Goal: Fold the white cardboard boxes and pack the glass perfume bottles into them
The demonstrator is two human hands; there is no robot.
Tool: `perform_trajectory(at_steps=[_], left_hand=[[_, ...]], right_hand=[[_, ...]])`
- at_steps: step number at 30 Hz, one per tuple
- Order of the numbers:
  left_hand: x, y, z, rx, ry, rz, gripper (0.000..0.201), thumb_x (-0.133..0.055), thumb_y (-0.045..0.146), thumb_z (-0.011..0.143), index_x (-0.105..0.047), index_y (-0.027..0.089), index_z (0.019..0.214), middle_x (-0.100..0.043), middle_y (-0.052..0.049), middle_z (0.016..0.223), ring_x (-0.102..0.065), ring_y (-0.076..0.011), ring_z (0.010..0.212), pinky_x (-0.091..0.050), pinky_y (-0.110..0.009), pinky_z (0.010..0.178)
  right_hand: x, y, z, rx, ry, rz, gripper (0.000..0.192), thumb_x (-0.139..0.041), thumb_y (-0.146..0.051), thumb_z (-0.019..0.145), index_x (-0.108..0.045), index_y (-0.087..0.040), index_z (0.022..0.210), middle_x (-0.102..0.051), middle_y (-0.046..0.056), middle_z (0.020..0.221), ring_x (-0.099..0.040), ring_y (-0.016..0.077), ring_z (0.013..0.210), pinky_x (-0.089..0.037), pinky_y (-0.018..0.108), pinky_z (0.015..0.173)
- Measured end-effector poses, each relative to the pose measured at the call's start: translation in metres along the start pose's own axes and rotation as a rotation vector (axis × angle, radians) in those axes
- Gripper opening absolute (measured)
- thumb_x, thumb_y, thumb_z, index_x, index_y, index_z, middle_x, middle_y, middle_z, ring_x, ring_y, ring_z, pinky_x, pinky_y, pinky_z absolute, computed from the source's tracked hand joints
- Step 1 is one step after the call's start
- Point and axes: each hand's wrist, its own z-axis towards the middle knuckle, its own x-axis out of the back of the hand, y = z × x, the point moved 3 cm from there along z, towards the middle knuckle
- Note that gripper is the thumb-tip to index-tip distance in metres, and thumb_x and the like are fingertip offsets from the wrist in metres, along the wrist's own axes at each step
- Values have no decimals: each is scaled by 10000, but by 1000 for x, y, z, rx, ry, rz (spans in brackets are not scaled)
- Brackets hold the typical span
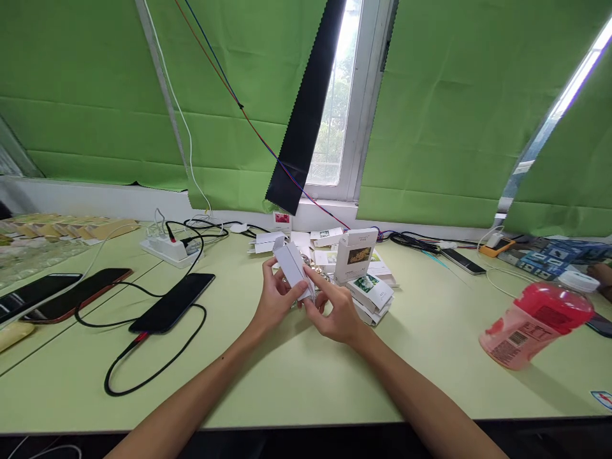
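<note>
Spanning pale green desk [296, 382], green blinds [454, 108], window [337, 108]

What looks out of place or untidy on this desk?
The small cartons behind the hands lie in a loose, tumbled heap, with only one carton upright. Both hands, left hand and right hand, hold a white carton at a tilt. Nothing looks spilled.

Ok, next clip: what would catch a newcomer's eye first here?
At the centre, the left hand and right hand together hold a small white carton above the pale green table. Just behind them stands an upright white box beside a pile of similar boxes. At the right a red bottle leans on the table, and at the left a black phone lies plugged into a looping cable.
</note>
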Motion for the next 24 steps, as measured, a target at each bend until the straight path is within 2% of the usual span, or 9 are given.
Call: perform_trajectory(at_steps=[13, 19, 24], left_hand=[[-2, 3, -1, 27, -2, 12, 761, -926, 450, 682, -339, 298, 1142, -728, 1, 1065, -700, -138, 698, -569, -253, 594], [-1, 2, 0, 12, 0, 27, 749, -920, 442, 688, -325, 298, 1120, -727, 20, 998, -666, -124, 596, -534, -234, 502], [1, 2, -1, 11, 12, 80, 753, -910, 435, 693, -316, 298, 1136, -721, 24, 990, -644, -115, 565, -523, -232, 470]], right_hand=[[-1, 4, -3, -49, -47, 34, 680, -606, -232, 907, -475, -226, 1574, -730, -39, 712, -604, 106, 503, -577, 248, 615], [1, 3, -2, -29, -53, 68, 669, -581, -196, 905, -488, -225, 1566, -713, -42, 719, -581, 99, 513, -563, 238, 612], [3, 0, 0, 8, -39, 72, 637, -533, -186, 927, -492, -226, 1561, -736, -21, 801, -587, 98, 538, -548, 234, 593]])
